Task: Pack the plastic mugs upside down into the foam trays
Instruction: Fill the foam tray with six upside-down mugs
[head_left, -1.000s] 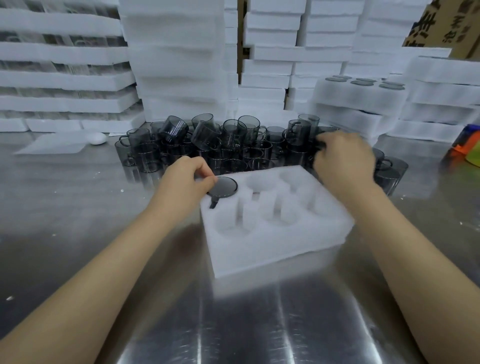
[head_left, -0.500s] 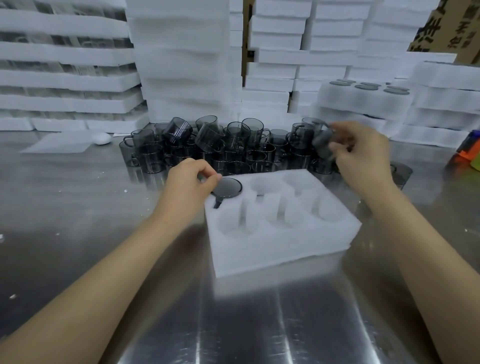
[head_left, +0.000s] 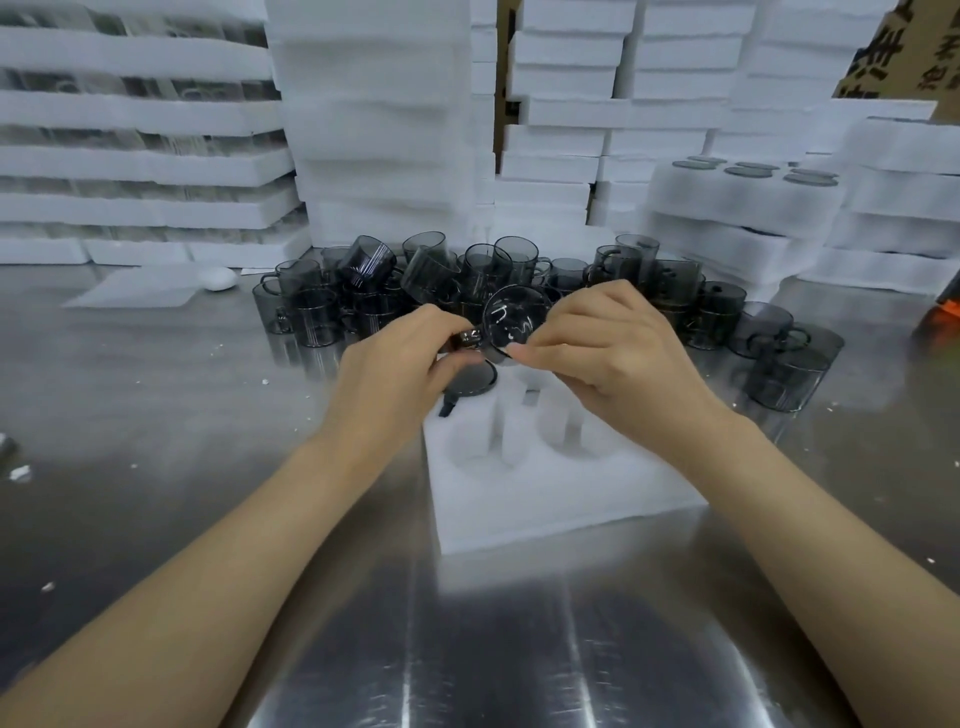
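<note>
- The table (head_left: 156, 415) is carrying everything, stretching out beneath both forearms and well beyond the hands.
- Stacks of white foam (head_left: 374, 130) are standing far past the hands, along the back of the table.
- A heap of smoky grey mugs (head_left: 322, 306) is waiting just beyond the fingertips, some upright and some tipped over; judging by its size, most of the packing is yet to be done.
- A filled tray (head_left: 737, 197) is sitting on a pile beyond and to the outside of the right hand, showing round dark mug bases on top.
- The foam tray (head_left: 545, 499) being packed is lying directly under both hands.
- The left hand (head_left: 395, 369) is pinching what looks like the handle of the held mug.
- The right hand (head_left: 608, 348) is curling its fingers round the other side of that mug.
- The held mug (head_left: 511, 322) is hanging between the two hands, above the tray's far row, one round face turned toward the camera; it is not yet going into a pocket.
- One seated mug (head_left: 470, 376) is sitting upside down in the pocket right below the left hand's fingers; the other pockets that show are lying empty.
</note>
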